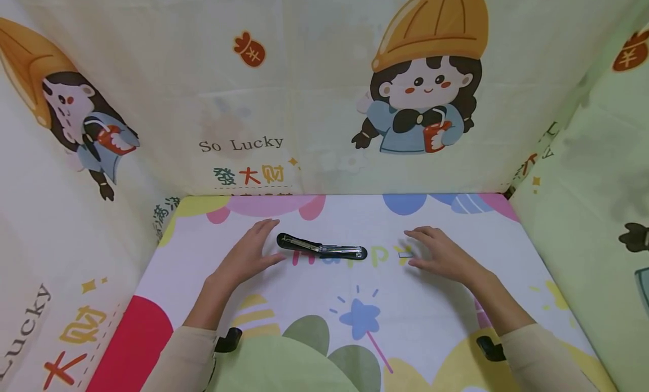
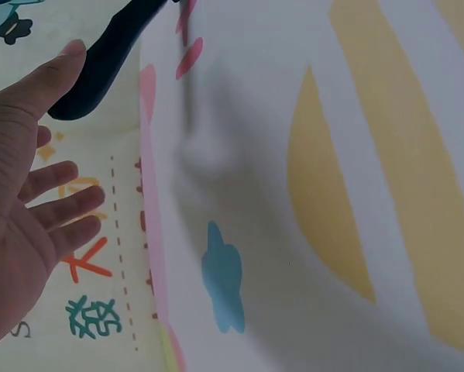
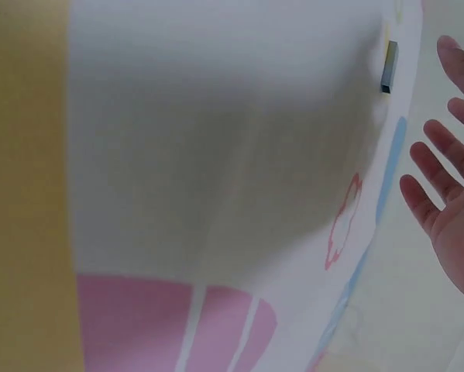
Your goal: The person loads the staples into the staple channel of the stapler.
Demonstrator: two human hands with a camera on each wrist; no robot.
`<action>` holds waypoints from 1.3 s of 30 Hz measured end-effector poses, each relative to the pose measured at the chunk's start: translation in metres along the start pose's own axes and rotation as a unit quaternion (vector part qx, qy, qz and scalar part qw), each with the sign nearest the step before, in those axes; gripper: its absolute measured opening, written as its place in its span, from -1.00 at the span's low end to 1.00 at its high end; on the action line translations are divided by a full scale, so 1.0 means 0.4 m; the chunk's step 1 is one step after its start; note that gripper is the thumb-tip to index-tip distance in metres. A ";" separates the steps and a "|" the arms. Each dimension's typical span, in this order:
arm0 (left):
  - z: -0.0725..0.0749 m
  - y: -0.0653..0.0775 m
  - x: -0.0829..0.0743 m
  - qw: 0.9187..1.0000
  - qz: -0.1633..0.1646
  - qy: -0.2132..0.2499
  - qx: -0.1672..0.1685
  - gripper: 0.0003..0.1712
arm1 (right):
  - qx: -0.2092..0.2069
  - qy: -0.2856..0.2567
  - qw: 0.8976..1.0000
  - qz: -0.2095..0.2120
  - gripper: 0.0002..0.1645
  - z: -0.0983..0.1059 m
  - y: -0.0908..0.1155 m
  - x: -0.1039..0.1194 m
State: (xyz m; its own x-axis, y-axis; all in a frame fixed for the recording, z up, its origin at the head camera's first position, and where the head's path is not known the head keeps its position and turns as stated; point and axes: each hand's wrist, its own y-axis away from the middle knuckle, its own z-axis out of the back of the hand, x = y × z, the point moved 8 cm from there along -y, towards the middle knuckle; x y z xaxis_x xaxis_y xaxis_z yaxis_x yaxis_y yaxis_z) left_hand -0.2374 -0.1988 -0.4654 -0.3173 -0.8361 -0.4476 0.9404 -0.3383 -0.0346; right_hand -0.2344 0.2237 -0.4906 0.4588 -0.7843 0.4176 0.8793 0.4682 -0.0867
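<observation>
A black stapler (image 1: 321, 247) lies swung open and flat on the cartoon-printed tablecloth (image 1: 314, 302), its magazine exposed. The left hand (image 1: 249, 255), fingers spread and holding nothing, hovers beside its handle end; the right hand (image 1: 440, 253), equally relaxed, hovers next to a small strip of staples (image 1: 405, 255).

1. The left hand (image 1: 248, 255) hovers palm down, fingers (image 2: 65, 208) straight and spread, holding nothing.
2. The right hand (image 1: 441, 254) mirrors it, fingers (image 3: 437, 159) relaxed and apart.
3. Both forearms reach forward in beige sleeves.
</observation>
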 end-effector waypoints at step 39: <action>-0.068 -0.034 0.009 0.964 0.063 0.257 -0.041 -0.44 | -0.050 -0.040 0.998 0.023 -0.45 -0.061 -0.010 -0.002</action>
State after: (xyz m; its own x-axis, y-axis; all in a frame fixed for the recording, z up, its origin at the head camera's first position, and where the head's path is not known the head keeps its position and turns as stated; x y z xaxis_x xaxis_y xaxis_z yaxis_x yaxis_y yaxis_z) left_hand -0.2478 -0.1855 -0.4908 -0.1172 -0.5371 -0.8353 0.9806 -0.1955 -0.0119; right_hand -0.2351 0.2126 -0.5125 0.4917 -0.7260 0.4807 0.8673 0.4576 -0.1960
